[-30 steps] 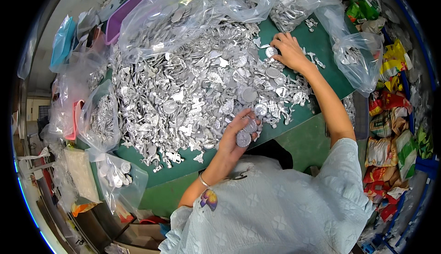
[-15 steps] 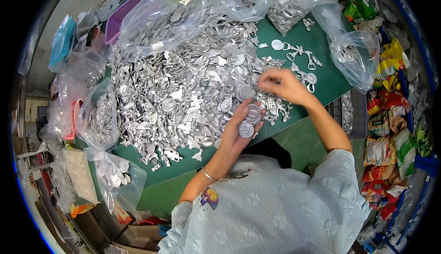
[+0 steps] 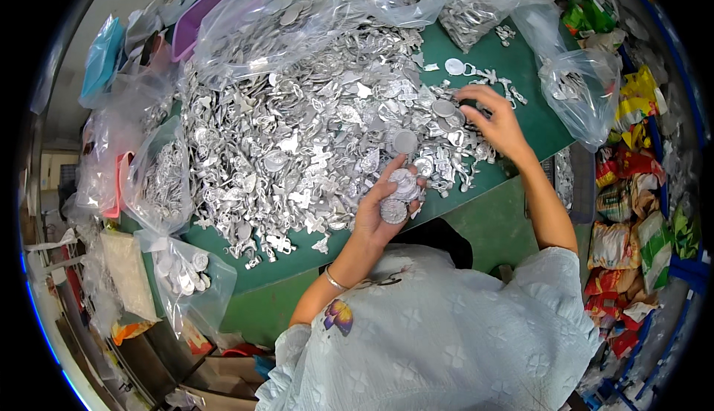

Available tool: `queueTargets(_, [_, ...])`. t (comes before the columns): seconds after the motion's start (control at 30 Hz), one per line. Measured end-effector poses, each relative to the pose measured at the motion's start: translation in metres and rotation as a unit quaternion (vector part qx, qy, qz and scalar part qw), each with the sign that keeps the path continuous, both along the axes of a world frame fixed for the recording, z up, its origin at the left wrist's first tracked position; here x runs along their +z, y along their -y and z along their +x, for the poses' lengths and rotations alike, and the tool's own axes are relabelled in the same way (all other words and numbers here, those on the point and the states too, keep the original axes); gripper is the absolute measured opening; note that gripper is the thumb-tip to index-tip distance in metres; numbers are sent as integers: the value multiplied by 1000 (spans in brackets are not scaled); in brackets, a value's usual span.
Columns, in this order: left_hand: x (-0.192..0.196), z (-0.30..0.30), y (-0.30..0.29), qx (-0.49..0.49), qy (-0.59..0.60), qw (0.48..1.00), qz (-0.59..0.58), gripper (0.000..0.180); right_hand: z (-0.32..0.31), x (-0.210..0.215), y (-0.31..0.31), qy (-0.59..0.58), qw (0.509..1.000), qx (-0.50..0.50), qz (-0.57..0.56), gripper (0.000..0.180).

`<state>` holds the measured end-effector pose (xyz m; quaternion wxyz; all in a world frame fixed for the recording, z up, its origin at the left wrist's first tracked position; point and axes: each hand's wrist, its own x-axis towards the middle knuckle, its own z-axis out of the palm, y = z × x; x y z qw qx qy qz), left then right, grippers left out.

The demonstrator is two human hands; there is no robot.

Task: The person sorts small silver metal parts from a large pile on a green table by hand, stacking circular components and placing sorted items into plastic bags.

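A large heap of small silver-grey metal castings (image 3: 297, 136) covers much of the green table. My left hand (image 3: 375, 214), palm up by the heap's near edge, holds several round metal discs with raised patterns (image 3: 394, 212). My right hand (image 3: 494, 121) hovers at the heap's right side, its thumb and fingers apart and nothing visibly held. Just left of its fingertips lie plain round discs (image 3: 444, 108). Another round disc (image 3: 404, 142) rests on the heap beyond my left fingertips.
Clear bags of castings stand along the far edge (image 3: 472, 17), at right (image 3: 569, 87) and at left (image 3: 165, 180). A purple bin (image 3: 212, 9) is at the far left. Loose bottle-opener-shaped pieces (image 3: 513, 91) lie on the green table (image 3: 547, 124). Colourful packets (image 3: 621, 240) fill a rack at right.
My right hand has moved right and slightly away from me, and its fingers have spread from a pinch. My left hand stays nearly in place with the discs.
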<state>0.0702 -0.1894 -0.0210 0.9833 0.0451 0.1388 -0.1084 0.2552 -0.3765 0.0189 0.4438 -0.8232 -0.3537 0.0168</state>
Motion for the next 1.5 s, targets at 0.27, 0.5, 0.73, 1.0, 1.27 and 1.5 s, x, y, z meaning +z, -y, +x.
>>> queueTargets(0.27, [3,0,8,-10,-68,998,3,30,-9,-17,8,148,973,-93,-152,20])
queueTargets(0.5, [-3,0,7,-43,-16,994,98,39,-17,-6,-6,91,972,-165,-139,21])
queueTargets(0.73, [13,9,16,-39,-94,994,36,46,-73,21,-10,-250,963,-27,98,11])
queueTargets(1.0, [-1,7,14,-70,38,987,-142,34,-28,-4,22,122,982,-102,-105,13])
queueTargets(1.27, [-14,6,15,-85,15,989,-122,22,-12,-10,29,-317,900,-196,225,14])
queueTargets(1.5, [-15,5,16,-63,-10,997,-34,33,-28,-12,24,-417,875,-123,215,17])
